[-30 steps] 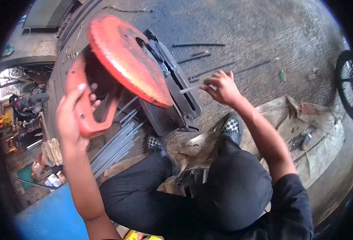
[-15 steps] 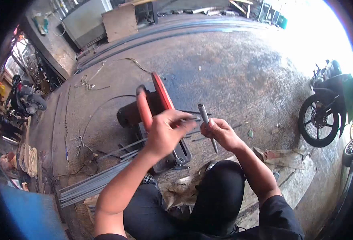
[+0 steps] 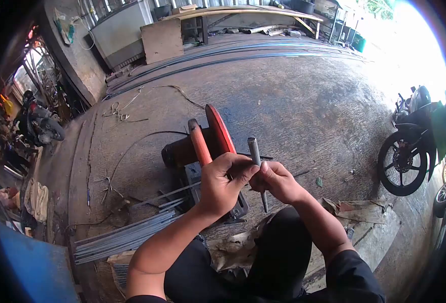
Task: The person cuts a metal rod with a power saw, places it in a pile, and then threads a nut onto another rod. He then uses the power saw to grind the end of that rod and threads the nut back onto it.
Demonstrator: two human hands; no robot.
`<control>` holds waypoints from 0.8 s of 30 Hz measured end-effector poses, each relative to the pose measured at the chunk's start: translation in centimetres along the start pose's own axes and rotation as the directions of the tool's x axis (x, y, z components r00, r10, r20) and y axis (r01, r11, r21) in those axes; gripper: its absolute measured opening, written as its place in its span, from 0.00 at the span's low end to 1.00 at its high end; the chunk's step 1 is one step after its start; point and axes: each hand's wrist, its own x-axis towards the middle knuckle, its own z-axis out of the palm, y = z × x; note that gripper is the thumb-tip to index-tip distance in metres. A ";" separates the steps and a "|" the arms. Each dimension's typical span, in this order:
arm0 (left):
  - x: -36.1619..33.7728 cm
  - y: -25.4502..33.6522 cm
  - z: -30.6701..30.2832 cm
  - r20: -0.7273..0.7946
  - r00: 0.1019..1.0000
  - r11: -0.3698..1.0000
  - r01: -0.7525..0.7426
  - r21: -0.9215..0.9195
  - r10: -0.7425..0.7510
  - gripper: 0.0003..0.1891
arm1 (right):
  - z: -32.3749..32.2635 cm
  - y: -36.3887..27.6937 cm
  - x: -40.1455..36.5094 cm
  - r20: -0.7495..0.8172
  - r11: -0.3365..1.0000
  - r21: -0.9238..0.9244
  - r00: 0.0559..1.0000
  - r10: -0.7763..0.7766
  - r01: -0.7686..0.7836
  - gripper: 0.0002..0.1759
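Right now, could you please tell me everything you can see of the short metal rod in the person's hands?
The short metal rod is a slim, round, dull grey bar. It stands nearly upright, top leaning slightly left. The right hand is closed round its middle; the left hand grips it just above. Both ends stick out, near the red chop saw.

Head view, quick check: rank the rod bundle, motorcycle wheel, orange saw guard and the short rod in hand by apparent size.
1. rod bundle, the longest span.
2. motorcycle wheel.
3 and 4. orange saw guard and short rod: unsure. The rod is nearer the camera and the guard shows edge-on.
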 end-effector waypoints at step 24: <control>2.4 -10.3 -6.6 -0.421 0.854 0.820 0.460 0.339 -0.306 0.34 | -17.4 12.4 2.2 -0.519 0.834 -0.420 0.848 0.102 -0.357 0.30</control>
